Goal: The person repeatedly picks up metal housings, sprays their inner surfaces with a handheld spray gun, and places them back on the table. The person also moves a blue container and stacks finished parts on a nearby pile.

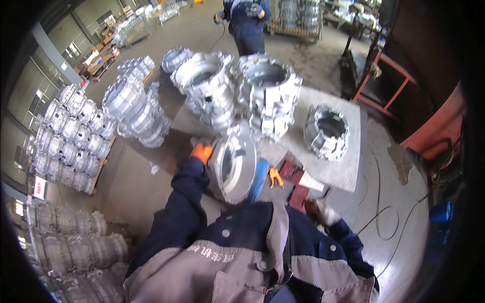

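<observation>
A silver cast-metal housing (216, 174) with a wide round opening stands tilted on its side right in front of me. My left hand (202, 152), in an orange glove, is closed on its left edge. Against the casting's right side is a blue curved band (258, 178). My right hand (329, 214), in a pale glove, is low on the right beside dark red blocks (299, 196). A brownish thing lies by its fingers, which are too small and shaded to read. An orange glove or rag (275, 178) lies between the blue band and the blocks.
Stacked housings (270, 96) stand on the grey table (348, 169), with a single ring-shaped housing (328, 132) at right. More castings (76, 134) are piled at left. Across the table stands another person (246, 25). A cable (379, 212) trails over the floor near an orange frame (389, 86).
</observation>
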### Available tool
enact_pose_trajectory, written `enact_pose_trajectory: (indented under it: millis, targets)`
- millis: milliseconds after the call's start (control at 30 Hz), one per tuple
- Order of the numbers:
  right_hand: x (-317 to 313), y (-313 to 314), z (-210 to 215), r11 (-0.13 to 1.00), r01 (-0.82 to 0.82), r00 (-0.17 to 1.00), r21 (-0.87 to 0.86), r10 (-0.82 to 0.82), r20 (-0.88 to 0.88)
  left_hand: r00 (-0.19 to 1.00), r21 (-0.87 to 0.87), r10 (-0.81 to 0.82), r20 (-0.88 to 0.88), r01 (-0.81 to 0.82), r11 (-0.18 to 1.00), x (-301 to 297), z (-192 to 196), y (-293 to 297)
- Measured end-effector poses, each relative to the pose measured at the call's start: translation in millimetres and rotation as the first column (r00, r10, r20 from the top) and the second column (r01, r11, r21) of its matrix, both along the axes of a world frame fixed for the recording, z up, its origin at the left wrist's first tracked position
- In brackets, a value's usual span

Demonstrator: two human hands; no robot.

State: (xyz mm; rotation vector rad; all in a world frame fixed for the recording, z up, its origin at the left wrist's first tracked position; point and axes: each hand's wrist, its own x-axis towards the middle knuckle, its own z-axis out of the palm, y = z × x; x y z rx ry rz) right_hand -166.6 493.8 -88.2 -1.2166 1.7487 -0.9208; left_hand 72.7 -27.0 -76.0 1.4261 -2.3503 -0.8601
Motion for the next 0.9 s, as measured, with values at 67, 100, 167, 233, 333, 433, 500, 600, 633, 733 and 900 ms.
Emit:
enact_pose_trajectory:
  millis: [67, 100, 167, 233, 333, 433, 500, 600, 633, 733, 900]
  targets:
    - [6.6, 20.8, 27.2, 0.986, 0.079, 0.98, 0.15, -0.104, 0.171, 0.989, 0.062, -0.009, -0.149, 0.018, 0.998, 2.0, -1.8, -1.1]
    - [8.9, 24.1, 40.1, 0.971, 0.13, 0.947, 0.201, -0.182, 0.265, 0.981, 0.119, 0.012, -0.194, 0.011, 0.993, 4.8, -4.2, -4.1]
    - [14.6, 22.7, 63.0, 0.945, 0.214, 0.85, 0.248, -0.305, 0.429, 0.982, 0.2, 0.033, -0.188, 0.006, 0.98, 10.3, -11.0, -16.8]
    - [18.8, 9.3, 78.5, 0.929, 0.282, 0.729, 0.239, -0.37, 0.576, 0.956, 0.266, -0.096, -0.276, 0.172, 0.949, 18.7, -18.3, -33.7]
    - [24.1, -16.8, 91.5, 0.896, 0.41, 0.539, 0.17, -0.389, 0.747, 0.964, 0.335, -0.044, -0.261, 0.133, 0.933, 22.1, -28.3, -45.4]
    - [33.2, -38.3, 95.9, 0.843, 0.535, 0.31, 0.064, -0.266, 0.913, 0.951, 0.372, -0.037, -0.306, 0.156, 0.915, 23.3, -27.7, -46.6]
    - [40.8, -45.3, 96.0, 0.742, 0.664, 0.234, 0.093, -0.324, 0.917, 0.948, 0.407, -0.036, -0.316, 0.169, 0.898, 23.5, -24.5, -44.7]
    - [55.9, -46.4, 90.0, 0.708, 0.704, 0.157, 0.057, -0.234, 0.959, 0.946, 0.471, -0.034, -0.322, 0.191, 0.861, 26.0, -20.9, -42.1]
    - [61.3, -44.9, 86.5, 0.729, 0.677, 0.112, 0.1, -0.236, 0.965, 0.945, 0.494, -0.025, -0.327, 0.193, 0.848, 25.2, -20.1, -41.7]
    - [72.1, -41.5, 73.9, 0.751, 0.638, 0.052, 0.168, -0.259, 0.964, 0.936, 0.572, -0.001, -0.352, 0.216, 0.791, 23.6, -15.1, -35.9]
    - [74.3, -40.9, 63.8, 0.658, 0.723, 0.121, 0.213, -0.423, 0.898, 0.879, 0.74, 0.091, -0.468, 0.334, 0.585, 2.4, 8.1, -9.7]
